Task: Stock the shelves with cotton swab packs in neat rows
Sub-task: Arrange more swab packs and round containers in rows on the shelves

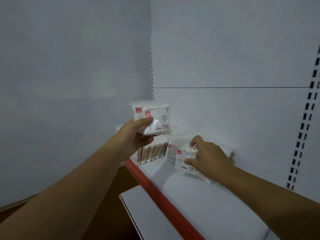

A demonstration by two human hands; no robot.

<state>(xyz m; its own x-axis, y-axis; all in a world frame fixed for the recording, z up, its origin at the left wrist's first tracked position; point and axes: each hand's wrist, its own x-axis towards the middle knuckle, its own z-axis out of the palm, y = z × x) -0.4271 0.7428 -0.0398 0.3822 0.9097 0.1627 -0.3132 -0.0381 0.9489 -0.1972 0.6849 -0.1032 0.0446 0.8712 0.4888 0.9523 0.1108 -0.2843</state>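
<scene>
My left hand holds two or three clear cotton swab packs with pink labels, raised above the left end of the white shelf. Thumb lies across the front pack. My right hand grips an upright swab pack standing on the shelf, thumb at its lower front and fingers over its top. Another pack stands just behind and to its left. A row of packs with wooden sticks showing stands at the shelf's left end, below my left hand.
The shelf has a red front strip and a white back panel. A slotted upright runs down the right side. A lower white shelf juts out below. A plain grey wall fills the left.
</scene>
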